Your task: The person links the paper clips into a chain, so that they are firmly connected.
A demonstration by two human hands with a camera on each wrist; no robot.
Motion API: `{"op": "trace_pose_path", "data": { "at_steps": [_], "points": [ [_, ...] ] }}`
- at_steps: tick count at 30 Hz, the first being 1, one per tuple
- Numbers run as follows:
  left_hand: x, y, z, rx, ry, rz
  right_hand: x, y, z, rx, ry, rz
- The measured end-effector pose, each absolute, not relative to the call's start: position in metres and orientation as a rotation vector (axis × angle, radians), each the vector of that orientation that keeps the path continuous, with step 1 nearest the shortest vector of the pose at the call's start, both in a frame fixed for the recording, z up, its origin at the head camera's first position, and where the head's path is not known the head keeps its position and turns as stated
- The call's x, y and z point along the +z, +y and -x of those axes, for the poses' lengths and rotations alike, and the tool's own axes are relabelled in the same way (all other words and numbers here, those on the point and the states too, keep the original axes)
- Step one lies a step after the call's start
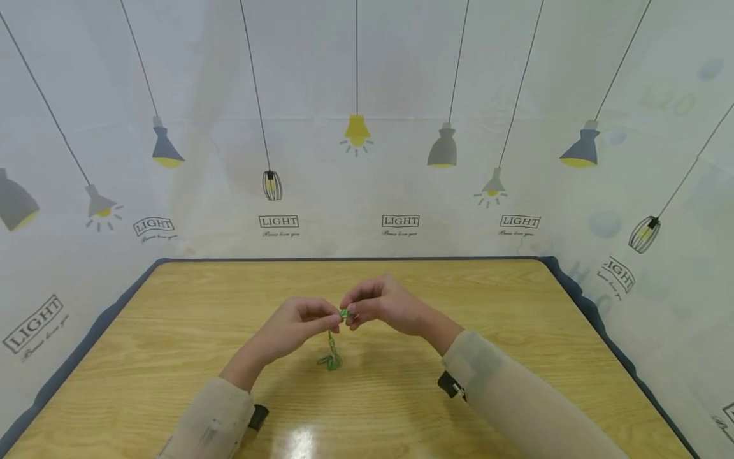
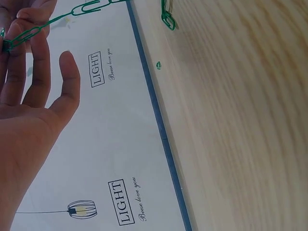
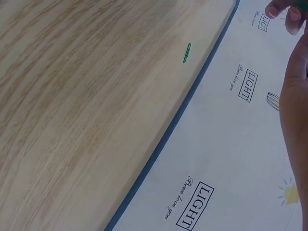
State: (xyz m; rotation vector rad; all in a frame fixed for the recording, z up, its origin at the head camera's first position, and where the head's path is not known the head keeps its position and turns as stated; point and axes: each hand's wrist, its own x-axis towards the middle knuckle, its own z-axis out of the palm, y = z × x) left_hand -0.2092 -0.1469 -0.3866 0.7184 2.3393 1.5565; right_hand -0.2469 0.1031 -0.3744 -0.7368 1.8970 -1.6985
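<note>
Both hands meet over the middle of the table. My left hand (image 1: 298, 328) pinches a chain of green paper clips (image 1: 332, 344) between thumb and fingers. Its lower end hangs below that hand to the table, where several clips bunch together. In the left wrist view the linked chain (image 2: 91, 6) runs out from the fingertips. Close against the left fingertips, my right hand (image 1: 392, 306) pinches a green paper clip (image 1: 346, 313); the fingers partly hide it. The right wrist view catches only part of the right hand (image 3: 296, 67), with a bit of green at its fingertips.
A wood-grain table (image 1: 172, 357) has a dark blue edge along the wall. On it, a loose-looking green clip (image 3: 186, 53) appears in the right wrist view, and a small green piece (image 2: 159, 65) in the left. A wall covering printed with lamps (image 1: 357, 131) stands behind.
</note>
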Motion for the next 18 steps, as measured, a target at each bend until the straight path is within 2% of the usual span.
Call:
{"op": "trace_pose_path", "data": {
  "at_steps": [18],
  "points": [
    [-0.3870, -0.1468, 0.2087, 1.559, 2.318, -0.727, -0.3737, 0.1039, 0.2447, -1.721, 1.806, 0.742]
  ]
}}
